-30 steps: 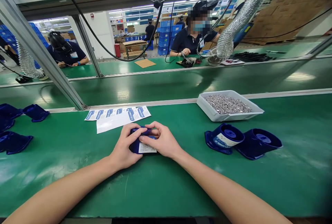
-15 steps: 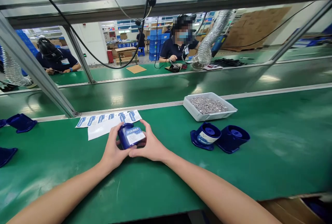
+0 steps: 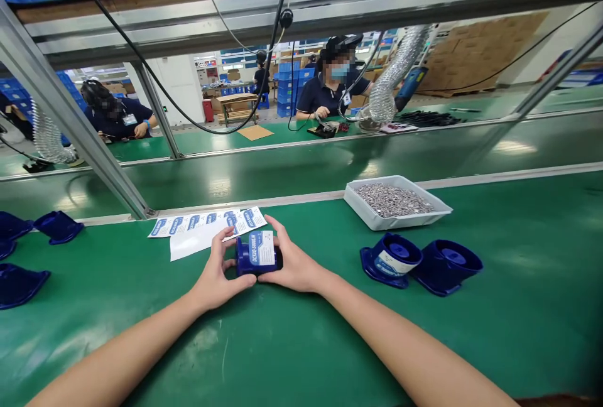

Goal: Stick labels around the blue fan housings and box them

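A dark blue plastic part [image 3: 257,256] with a white printed label on top is gripped from both sides just above the green bench. My left hand [image 3: 215,275] curls around its left end, thumb underneath. My right hand [image 3: 292,264] wraps its right end, fingers behind it. Just beyond the part lies a white sheet of blue-and-white labels [image 3: 207,226].
Two more blue parts [image 3: 391,259] [image 3: 445,265] lie to the right, one labelled. A white tray of small metal pieces [image 3: 367,206] stands behind them. Several blue parts [image 3: 21,281] sit at the left edge. Other people work at benches across the green conveyor [image 3: 301,165].
The part has been turned in my hands so its label faces up and lies level; half a second ago it was tilted and lifted. The view shifted slightly.
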The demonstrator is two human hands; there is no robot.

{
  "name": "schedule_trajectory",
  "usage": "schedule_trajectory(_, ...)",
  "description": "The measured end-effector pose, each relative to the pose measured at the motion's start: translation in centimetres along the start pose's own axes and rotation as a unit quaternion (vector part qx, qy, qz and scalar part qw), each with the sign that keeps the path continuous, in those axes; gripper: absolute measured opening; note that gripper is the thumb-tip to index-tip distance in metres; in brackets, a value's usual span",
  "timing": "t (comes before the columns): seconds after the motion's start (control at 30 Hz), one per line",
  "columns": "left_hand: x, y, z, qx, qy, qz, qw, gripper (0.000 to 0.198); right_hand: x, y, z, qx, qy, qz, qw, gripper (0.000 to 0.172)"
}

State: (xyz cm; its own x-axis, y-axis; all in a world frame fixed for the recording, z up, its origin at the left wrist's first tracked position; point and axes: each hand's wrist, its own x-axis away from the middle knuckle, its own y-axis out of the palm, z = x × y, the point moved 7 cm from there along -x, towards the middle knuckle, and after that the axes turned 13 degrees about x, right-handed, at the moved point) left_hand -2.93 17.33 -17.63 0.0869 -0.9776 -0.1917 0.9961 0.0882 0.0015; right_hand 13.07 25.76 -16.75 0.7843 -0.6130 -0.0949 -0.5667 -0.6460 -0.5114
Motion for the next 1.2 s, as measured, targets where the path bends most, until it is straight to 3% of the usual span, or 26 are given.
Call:
schedule_trajectory(0.13, -0.2, 0.0, 0.4, -0.048, 0.006, -0.024, 0.999, 0.072, -0.2, 0.2, 0.1, 0.049, 0.001, -0.011, 0.999, 0.132)
schedule_trajectory(0.3, -0.1, 0.0, 0.7, -0.071, 0.009, -0.04, 0.997, 0.065, -0.5, 0.2, -0.4, 0.07, -0.017, -0.014, 0.997, 0.077)
schedule_trajectory(0.37, 0.0, 0.0, 0.9, -0.074, 0.014, -0.047, 0.996, 0.066, -0.5, 0.2, -0.6, 0.074, -0.017, -0.013, 0.997, 0.068)
schedule_trajectory(0.63, 0.0, 0.0, 1.2, -0.07, 0.03, -0.023, 0.997, 0.058, -0.4, 0.2, 0.1, 0.058, -0.001, -0.007, 0.998, 0.084)
schedule_trajectory(0.8, 0.0, 0.1, 1.5, -0.084, 0.052, -0.021, 0.995, 0.054, -0.5, 0.1, 0.4, 0.016, 0.008, -0.007, 1.0, 0.079)
schedule_trajectory(0.97, 0.2, 0.4, 2.4, -0.096, 0.075, -0.011, 0.993, 0.046, -0.3, 0.0, 0.5, -0.025, 0.027, -0.005, 0.999, 0.085)
schedule_trajectory(1.2, -0.3, -0.6, 3.0, -0.044, 0.066, 0.048, 0.996, 0.026, 0.1, 1.4, -0.1, -0.095, 0.053, 0.003, 0.994, 0.06)
